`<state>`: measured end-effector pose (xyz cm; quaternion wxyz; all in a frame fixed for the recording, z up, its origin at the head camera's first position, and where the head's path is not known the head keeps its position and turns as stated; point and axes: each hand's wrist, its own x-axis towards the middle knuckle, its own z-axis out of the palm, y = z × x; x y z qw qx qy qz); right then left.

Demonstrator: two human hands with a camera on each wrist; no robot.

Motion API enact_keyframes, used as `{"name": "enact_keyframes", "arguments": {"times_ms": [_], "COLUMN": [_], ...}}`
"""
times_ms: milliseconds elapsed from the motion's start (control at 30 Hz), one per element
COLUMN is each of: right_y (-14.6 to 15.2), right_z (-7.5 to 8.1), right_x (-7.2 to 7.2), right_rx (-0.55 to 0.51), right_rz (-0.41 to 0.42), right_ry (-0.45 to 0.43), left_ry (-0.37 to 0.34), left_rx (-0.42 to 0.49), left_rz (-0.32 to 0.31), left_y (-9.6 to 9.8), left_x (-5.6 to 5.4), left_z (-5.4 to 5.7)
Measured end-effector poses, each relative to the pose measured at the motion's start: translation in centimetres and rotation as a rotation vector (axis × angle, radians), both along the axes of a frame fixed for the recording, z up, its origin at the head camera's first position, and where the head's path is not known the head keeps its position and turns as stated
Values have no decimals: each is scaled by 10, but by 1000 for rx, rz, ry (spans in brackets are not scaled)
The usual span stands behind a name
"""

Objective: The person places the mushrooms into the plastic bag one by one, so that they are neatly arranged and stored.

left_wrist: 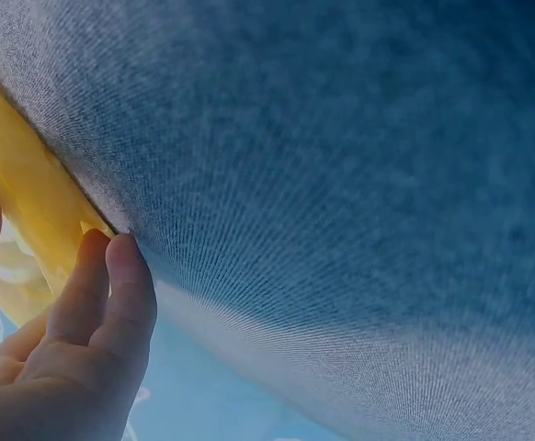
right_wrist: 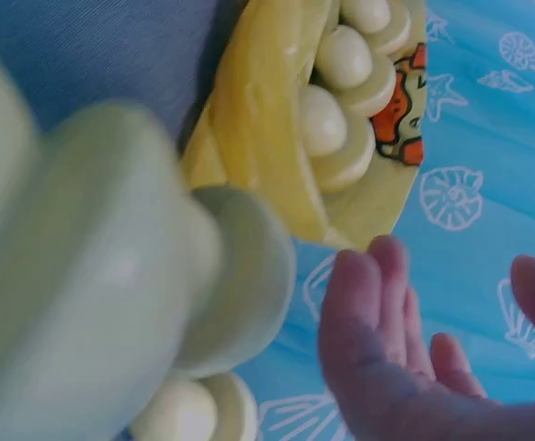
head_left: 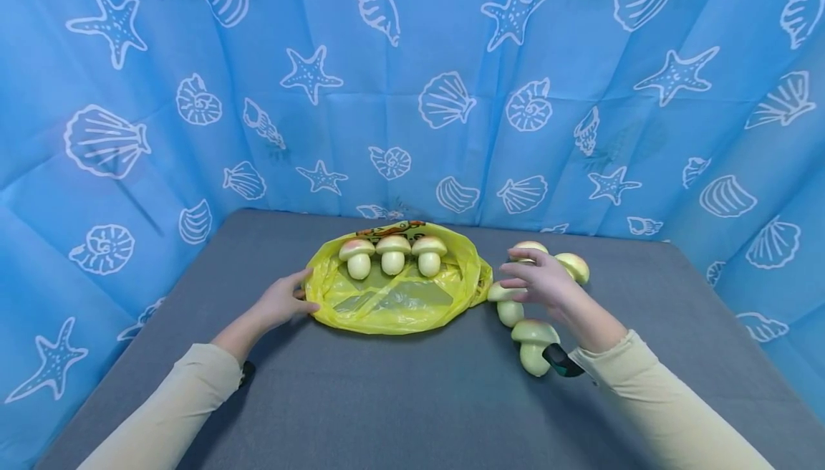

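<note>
A yellow plastic bag (head_left: 387, 323) lies with its mouth spread wide, and three pale green toy mushrooms (head_left: 393, 255) sit in a row along its far inner side. At the bag's left edge, my left hand (head_left: 290, 298) touches the plastic, thumb and fingers apart. In the left wrist view the fingertips (left_wrist: 128, 262) are against the yellow plastic, close to the cloth. To the bag's right, my right hand (head_left: 541, 280) hovers with spread fingers over several loose toy mushrooms (head_left: 535, 344), partly covering some. The right wrist view shows nothing between its thumb and fingers (right_wrist: 350, 294).
Grey cloth covers the table (head_left: 387, 398). A blue curtain (head_left: 412, 97) with white shells and starfish stands behind and at both sides. One loose mushroom (head_left: 572, 267) lies to the far right, beyond my right hand. Another mushroom (head_left: 509, 312) lies close to the bag's right edge.
</note>
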<state>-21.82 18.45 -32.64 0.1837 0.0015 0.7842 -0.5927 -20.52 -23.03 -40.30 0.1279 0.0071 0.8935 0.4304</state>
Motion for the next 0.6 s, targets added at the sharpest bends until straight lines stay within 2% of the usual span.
{"name": "enact_keyframes", "arguments": {"times_ms": [267, 600], "right_y": [20, 42], "right_z": [-6, -15], "right_x": [0, 8], "right_rx": [9, 76], "right_rz": [61, 146], "right_ry": [36, 114], "left_ry": [0, 1], "left_rx": [-6, -20], "left_rz": [-4, -1], "left_y": [-1, -2], "left_x": [-1, -5], "left_z": [-2, -6]}}
